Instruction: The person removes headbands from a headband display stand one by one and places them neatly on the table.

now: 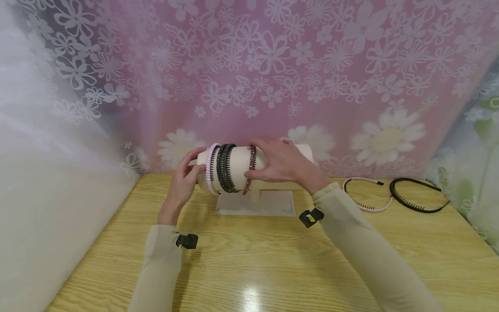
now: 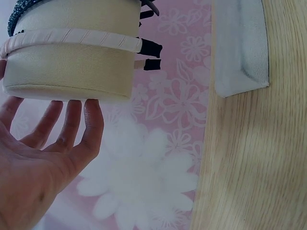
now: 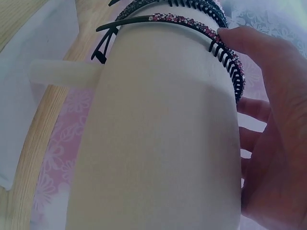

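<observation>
A cream padded roll on a stand [image 1: 239,162] bears several headbands. My left hand [image 1: 181,182] is at the roll's left end; in the left wrist view, its fingertips [image 2: 91,108] touch the end's edge beside a pale pink wrapped headband [image 2: 72,38]. Dark glittery toothed headbands [image 1: 226,169] sit just right of the pink one. With the thumb in front and fingers behind the roll, my right hand [image 1: 282,160] pinches a slim dark headband with pink and silver stones [image 3: 184,21]. Its bare dark end points toward the stand's post in the right wrist view.
The stand's pale flat base [image 1: 273,204] rests on the wood-grain table [image 1: 234,255]. At the right lie a pink headband [image 1: 374,210] and a black toothed headband [image 1: 405,204]. A pink floral curtain [image 1: 249,86] hangs close behind the roll.
</observation>
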Demonstrator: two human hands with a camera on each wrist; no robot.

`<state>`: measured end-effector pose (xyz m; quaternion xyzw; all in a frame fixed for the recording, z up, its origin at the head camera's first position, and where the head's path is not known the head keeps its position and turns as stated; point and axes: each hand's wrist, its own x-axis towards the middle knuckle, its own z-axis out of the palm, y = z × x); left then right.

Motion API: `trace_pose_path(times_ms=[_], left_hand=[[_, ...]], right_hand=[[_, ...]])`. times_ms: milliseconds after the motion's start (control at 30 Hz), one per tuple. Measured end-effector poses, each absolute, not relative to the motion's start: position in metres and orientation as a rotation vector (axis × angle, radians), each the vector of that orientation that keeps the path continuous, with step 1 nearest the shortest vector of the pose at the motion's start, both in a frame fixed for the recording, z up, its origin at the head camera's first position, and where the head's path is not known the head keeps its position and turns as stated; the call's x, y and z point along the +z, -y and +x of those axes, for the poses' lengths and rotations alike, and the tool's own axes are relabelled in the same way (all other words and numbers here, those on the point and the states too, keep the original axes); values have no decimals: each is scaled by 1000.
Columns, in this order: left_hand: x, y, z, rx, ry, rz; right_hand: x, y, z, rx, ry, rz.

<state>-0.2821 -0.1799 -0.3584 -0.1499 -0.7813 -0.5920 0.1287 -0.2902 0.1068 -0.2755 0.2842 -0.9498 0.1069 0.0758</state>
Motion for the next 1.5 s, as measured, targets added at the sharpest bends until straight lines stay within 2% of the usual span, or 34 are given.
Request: trace_pose_path(times_ms=[1500], left_hand=[[-360,179,-282,-1713,2287,-420]], right_hand=[[-275,-143,-281,343,2853,798]])
